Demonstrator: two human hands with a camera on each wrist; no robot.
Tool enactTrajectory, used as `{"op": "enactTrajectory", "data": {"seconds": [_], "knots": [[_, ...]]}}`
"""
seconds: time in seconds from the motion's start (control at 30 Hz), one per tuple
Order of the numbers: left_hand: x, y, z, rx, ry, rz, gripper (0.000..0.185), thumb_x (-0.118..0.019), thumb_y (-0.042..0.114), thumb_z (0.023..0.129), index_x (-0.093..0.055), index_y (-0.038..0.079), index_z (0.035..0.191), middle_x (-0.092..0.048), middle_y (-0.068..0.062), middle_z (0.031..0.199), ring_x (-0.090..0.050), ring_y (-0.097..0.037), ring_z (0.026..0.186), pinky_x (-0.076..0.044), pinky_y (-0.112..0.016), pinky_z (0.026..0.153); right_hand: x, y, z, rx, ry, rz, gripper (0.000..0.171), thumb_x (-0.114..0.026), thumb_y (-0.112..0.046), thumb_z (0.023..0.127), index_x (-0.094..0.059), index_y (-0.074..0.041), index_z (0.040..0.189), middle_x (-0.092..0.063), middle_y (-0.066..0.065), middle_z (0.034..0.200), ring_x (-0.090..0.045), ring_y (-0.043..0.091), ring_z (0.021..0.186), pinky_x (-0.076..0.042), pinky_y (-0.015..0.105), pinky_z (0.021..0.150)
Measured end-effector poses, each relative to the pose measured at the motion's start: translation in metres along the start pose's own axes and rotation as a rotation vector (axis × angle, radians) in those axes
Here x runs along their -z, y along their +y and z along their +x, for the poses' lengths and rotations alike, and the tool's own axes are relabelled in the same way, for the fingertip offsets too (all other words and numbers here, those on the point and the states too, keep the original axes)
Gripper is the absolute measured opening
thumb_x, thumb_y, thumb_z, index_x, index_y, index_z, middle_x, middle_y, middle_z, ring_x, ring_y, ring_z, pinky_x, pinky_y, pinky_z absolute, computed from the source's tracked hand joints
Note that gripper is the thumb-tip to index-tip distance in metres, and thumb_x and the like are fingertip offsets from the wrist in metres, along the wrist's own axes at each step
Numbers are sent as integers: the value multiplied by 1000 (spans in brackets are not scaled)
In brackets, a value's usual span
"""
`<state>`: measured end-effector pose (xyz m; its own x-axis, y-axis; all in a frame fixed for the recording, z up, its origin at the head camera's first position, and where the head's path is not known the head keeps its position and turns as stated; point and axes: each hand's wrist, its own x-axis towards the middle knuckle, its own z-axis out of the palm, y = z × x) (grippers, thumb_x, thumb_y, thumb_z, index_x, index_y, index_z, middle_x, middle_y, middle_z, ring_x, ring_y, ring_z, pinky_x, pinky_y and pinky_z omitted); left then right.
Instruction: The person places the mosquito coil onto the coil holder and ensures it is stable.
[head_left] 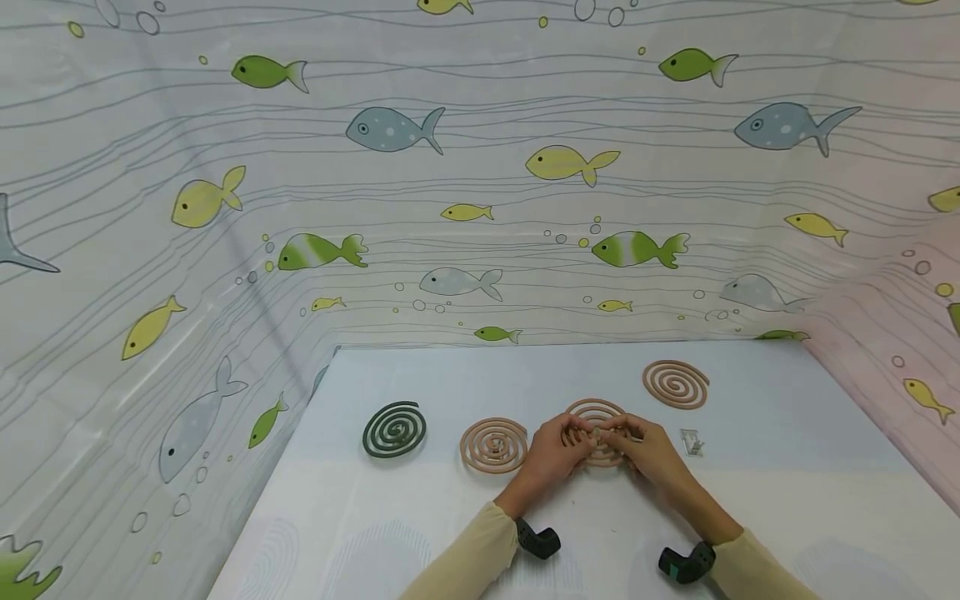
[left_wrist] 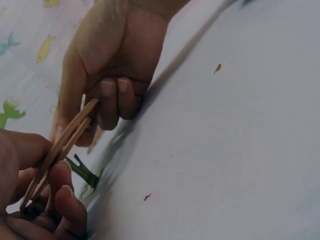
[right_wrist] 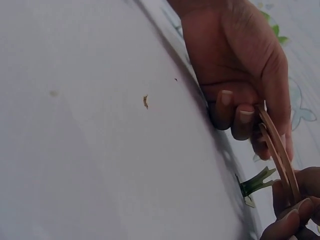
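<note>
Both hands are at a brown mosquito coil low over the table, seen edge-on in the wrist views. My left hand pinches its left side between thumb and fingers. From the other side my right hand pinches the same coil, and the two thumbs come close near its middle. Under the coil, a small greenish forked piece stands up from the table. Left of the left hand lies another brown coil with a small metal stand at its centre. The right hand's other fingers curl below the coil.
A dark green coil lies at the left of the white table. Farther back on the right is a brown coil. Small metal stands lie right of the right hand. Tiny brown crumbs dot the tabletop. Fish-patterned sheeting encloses it.
</note>
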<state>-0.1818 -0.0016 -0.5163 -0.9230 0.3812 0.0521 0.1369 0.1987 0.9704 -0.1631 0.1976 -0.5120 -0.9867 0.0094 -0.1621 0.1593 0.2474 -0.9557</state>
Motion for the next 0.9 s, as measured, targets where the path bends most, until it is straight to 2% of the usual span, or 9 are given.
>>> {"op": "enactTrajectory", "data": {"seconds": [0.3,0.6,0.9], "knots": [[0,-3,1,15,19,-10,15,-76,21,95,-73,18,109,-64,6,68,-54,-6,51,-42,-20,46,4,4,0,1,-42,21,37,-78,-38,93,-72,-11,117,-54,0,70,-41,11,52,-35,24,46],[0,-4,0,13,25,-15,16,-76,23,95,-74,20,110,-63,6,69,-55,-6,52,-43,-20,47,4,3,-1,8,-61,47,36,-79,-39,92,-72,-12,116,-52,2,69,-39,12,51,-34,24,46],[0,-3,1,11,35,8,16,-76,21,95,-74,17,110,-63,7,70,-52,-4,50,-42,-19,47,2,3,0,-7,-70,22,34,-78,-35,94,-72,-12,117,-59,2,74,-40,10,51,-35,24,45]]}}
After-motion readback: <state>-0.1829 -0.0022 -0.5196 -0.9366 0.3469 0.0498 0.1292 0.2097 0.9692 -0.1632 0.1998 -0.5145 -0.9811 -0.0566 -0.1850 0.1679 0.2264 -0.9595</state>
